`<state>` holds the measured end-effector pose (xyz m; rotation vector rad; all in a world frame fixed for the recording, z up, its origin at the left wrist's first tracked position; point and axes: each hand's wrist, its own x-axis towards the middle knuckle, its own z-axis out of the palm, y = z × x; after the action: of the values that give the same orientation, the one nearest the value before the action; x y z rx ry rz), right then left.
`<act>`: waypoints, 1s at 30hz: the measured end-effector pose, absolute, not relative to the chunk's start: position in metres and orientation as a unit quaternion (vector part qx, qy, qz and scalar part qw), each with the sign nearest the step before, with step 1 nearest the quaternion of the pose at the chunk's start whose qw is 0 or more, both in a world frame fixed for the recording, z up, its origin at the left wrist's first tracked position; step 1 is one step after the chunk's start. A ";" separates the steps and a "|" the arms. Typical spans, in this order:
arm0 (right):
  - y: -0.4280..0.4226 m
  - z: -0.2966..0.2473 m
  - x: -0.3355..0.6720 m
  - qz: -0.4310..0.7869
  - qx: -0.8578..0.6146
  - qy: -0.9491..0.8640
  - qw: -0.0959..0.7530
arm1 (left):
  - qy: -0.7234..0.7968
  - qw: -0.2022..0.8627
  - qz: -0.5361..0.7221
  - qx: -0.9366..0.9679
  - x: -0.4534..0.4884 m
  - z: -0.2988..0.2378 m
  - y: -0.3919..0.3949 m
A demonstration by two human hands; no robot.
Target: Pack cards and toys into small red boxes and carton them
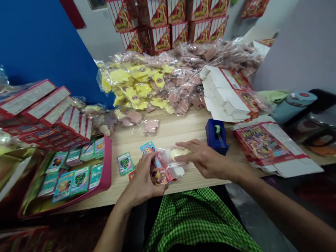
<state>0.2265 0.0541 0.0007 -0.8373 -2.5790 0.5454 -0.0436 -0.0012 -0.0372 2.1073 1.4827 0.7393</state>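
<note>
My left hand is closed round a small red printed box near the table's front edge. My right hand lies over a pale yellow toy in a clear plastic bag, fingers curled on it and pushing it toward the box. Two small picture cards lie on the wood just left of the box. A blue tape dispenser stands right beside my right hand.
A pink tray of green and blue cards sits at the left. Flat printed box blanks lie at the right, folded white blanks behind them. Bagged yellow and pink toys are heaped at the back, under stacked red cartons.
</note>
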 end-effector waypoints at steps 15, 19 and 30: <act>0.011 0.075 0.211 0.152 -0.206 -0.963 0.083 | 0.475 0.375 0.289 0.741 -0.031 -0.015 -0.023; 0.018 0.091 0.217 0.140 -0.224 -0.954 0.142 | 0.470 0.422 0.333 0.700 -0.018 -0.016 -0.022; 0.092 0.023 0.112 0.022 -0.291 -0.956 -0.042 | 0.767 0.197 0.281 0.542 -0.054 -0.040 0.024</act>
<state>0.1121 0.0916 0.0230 -0.9383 -3.0851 0.0707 -0.0542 0.0237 -0.0402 1.5184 2.1467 0.7870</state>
